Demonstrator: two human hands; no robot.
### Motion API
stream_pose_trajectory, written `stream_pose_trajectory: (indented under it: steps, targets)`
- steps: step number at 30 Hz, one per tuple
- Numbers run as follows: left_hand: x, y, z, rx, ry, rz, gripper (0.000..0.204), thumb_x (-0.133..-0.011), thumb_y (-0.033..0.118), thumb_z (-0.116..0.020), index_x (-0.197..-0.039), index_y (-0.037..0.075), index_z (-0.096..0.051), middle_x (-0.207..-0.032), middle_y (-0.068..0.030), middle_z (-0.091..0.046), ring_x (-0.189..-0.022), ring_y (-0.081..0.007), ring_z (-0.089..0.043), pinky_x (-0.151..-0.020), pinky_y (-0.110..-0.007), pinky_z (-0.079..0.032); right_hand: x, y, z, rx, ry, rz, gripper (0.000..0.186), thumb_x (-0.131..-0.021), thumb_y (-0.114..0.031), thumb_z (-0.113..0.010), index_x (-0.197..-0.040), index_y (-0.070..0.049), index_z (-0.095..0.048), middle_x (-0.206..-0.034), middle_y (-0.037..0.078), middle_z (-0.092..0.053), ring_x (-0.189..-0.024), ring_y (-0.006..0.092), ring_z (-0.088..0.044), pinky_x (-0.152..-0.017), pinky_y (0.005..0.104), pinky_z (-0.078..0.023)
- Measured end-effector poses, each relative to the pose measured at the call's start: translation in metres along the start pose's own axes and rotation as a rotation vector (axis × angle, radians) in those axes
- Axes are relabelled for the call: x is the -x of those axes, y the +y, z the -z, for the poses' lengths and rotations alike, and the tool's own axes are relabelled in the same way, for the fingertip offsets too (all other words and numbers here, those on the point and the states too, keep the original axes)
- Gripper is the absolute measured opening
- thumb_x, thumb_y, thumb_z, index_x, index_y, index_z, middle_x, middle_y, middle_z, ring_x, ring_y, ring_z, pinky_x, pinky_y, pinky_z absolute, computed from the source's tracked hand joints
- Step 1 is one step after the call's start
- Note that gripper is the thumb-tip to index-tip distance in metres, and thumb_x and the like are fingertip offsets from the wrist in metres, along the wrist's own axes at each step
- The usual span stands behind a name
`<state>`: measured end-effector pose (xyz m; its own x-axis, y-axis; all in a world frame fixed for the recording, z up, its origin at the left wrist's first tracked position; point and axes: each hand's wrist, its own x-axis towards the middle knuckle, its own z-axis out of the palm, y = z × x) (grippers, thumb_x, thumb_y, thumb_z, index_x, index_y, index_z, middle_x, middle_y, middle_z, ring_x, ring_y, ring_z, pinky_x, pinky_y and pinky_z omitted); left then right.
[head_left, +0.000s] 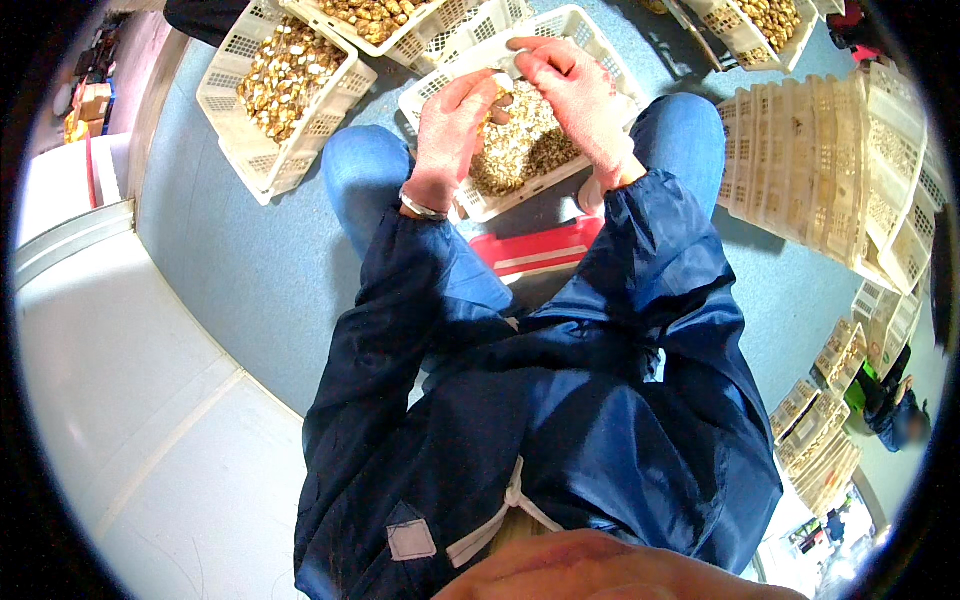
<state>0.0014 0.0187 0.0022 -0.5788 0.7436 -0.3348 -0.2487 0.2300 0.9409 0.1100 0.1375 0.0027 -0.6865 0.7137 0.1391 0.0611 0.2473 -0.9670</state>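
Note:
Both my hands wear pink gloves and are raised over a white plastic crate between my knees. Small pale and brown pieces are heaped in it, too small to name. My left hand has its fingers curled closed around a small pale and brown piece, mostly hidden by the fingers. At the crate's far side, my right hand is bent inward with thumb and forefinger close together. Whatever lies between those fingertips cannot be made out. A small gap separates the two hands.
White crates of rounded golden-brown pieces stand far left; another crate is far right. Tall nested crates rise by my right knee. A red-and-white object lies between my legs. A person is at the right edge.

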Motion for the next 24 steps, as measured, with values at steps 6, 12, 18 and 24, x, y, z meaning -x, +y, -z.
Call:
stream_pose_trajectory:
  steps: [6, 12, 18, 24]
  targets:
    - [-0.003, -0.009, 0.006, 0.051, -0.020, -0.013, 0.035, -0.095, 0.026, -0.056, -0.121, 0.004, -0.059, -0.094, -0.0033, -0.069, -0.070, -0.0029, -0.057, -0.046, -0.016, -0.033, 0.005, -0.007, -0.001, 0.038, -0.067, 0.027, 0.019, -0.091, -0.019, -0.061, -0.094, -0.002, -0.069, -0.115, -0.001, -0.067, -0.088, 0.0086, -0.059, -0.078, 0.0236, -0.046]
    - [-0.002, -0.003, 0.004, 0.100, -0.033, 0.022, 0.035, -0.094, 0.026, -0.056, -0.122, 0.005, -0.059, -0.096, -0.0034, -0.069, -0.069, -0.0028, -0.055, -0.049, -0.016, -0.034, -0.001, 0.009, 0.011, 0.145, -0.012, 0.156, 0.019, -0.091, -0.019, -0.061, -0.096, -0.002, -0.069, -0.114, 0.001, -0.067, -0.091, 0.0121, -0.061, -0.082, 0.0254, -0.048]
    - [-0.002, -0.005, 0.010, 0.145, -0.081, 0.027, 0.033, -0.094, 0.029, -0.057, -0.122, 0.011, -0.060, -0.098, 0.0004, -0.069, -0.073, -0.0024, -0.058, -0.049, -0.014, -0.031, -0.006, 0.009, 0.014, 0.099, 0.009, 0.024, 0.020, -0.087, -0.021, -0.063, -0.089, -0.003, -0.069, -0.118, 0.006, -0.064, -0.107, 0.0212, -0.058, -0.091, 0.0315, -0.045]
    - [-0.004, -0.007, 0.011, 0.170, -0.129, 0.010, 0.034, -0.094, 0.023, -0.059, -0.124, 0.008, -0.057, -0.102, -0.0014, -0.067, -0.075, -0.0038, -0.058, -0.050, -0.014, -0.032, -0.003, 0.001, 0.011, 0.073, -0.041, 0.061, 0.022, -0.088, -0.022, -0.062, -0.091, -0.002, -0.069, -0.116, 0.006, -0.064, -0.102, 0.0191, -0.060, -0.089, 0.0300, -0.046]
